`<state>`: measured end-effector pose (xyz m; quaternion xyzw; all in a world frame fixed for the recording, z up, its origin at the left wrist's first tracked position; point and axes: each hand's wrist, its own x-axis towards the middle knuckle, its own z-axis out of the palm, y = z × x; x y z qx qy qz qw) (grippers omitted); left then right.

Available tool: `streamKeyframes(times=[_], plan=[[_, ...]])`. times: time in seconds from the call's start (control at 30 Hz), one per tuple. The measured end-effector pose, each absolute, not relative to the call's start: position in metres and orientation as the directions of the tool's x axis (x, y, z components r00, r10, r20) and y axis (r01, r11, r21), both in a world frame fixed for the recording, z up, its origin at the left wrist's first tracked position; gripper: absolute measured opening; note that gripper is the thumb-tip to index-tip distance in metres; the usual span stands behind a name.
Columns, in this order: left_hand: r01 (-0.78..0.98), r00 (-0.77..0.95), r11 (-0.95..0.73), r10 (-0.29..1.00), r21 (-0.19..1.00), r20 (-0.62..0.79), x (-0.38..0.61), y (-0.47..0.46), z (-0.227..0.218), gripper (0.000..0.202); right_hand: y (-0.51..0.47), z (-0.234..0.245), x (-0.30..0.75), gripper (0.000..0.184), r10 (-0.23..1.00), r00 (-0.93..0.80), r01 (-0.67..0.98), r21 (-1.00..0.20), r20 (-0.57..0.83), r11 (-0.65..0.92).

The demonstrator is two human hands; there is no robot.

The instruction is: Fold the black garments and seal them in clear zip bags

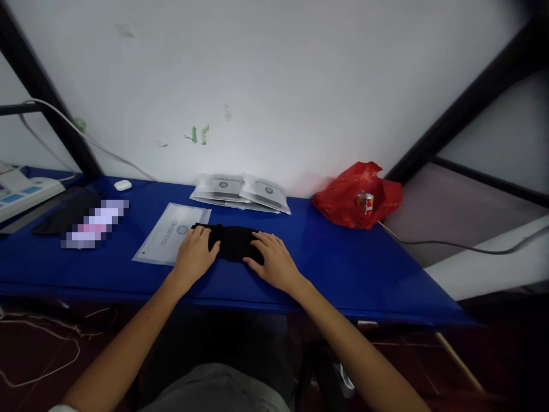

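A folded black cloth (235,243) lies flat on the blue tabletop in front of me, its exact kind not clear. My left hand (196,252) rests on its left end, thumb apart from the fingers. On the right end lies my right hand (277,260), with the fingers spread and the thumb at the near edge. Both hands press from above and are open. Just left of the cloth is a flat, frosted plastic bag (165,232) with printed lettering; my left hand covers its right edge.
Several similar frosted bags (225,187) lie stacked against the wall. A red plastic bag (355,197) with a can (364,202) showing stands at the back right. To the left are a phone (92,226), a white case (123,185) and a power strip (32,197).
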<state>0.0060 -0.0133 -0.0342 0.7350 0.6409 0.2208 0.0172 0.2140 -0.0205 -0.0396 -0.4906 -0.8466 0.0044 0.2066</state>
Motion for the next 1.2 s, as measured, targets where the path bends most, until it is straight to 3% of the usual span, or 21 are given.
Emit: streamKeyframes(times=[0.17,0.3,0.4,0.57,0.8,1.2], plan=[[0.838,-0.056,-0.171,0.918,0.519,0.393,-0.004,-0.008,-0.011,0.024,-0.015,-0.036,0.217,0.015,0.818,-0.441,0.807,-0.236,0.368,0.541],[0.712,-0.304,0.003,0.903,0.702,0.305,-0.035,0.0,0.006,0.03,-0.016,-0.036,0.222,0.013,0.822,-0.415,0.813,-0.248,0.39,0.527],[0.787,-0.363,0.069,0.855,0.613,0.37,-0.053,0.0,-0.004,0.041,-0.017,-0.036,0.228,0.015,0.85,-0.362,0.858,-0.22,0.382,0.464],[0.911,-0.082,-0.042,0.956,0.41,0.28,-0.049,-0.009,-0.035,0.053,-0.017,-0.032,0.233,0.017,0.903,-0.278,0.921,-0.175,0.328,0.348],[0.976,-0.015,-0.051,0.954,0.213,0.3,-0.046,-0.009,-0.046,0.051,-0.012,-0.03,0.239,0.031,0.907,-0.159,0.942,-0.214,0.39,0.257],[0.964,-0.028,-0.071,0.932,0.256,0.362,-0.051,-0.012,-0.053,0.046,0.003,-0.037,0.264,0.009,0.942,-0.137,0.95,-0.229,0.306,0.213]])
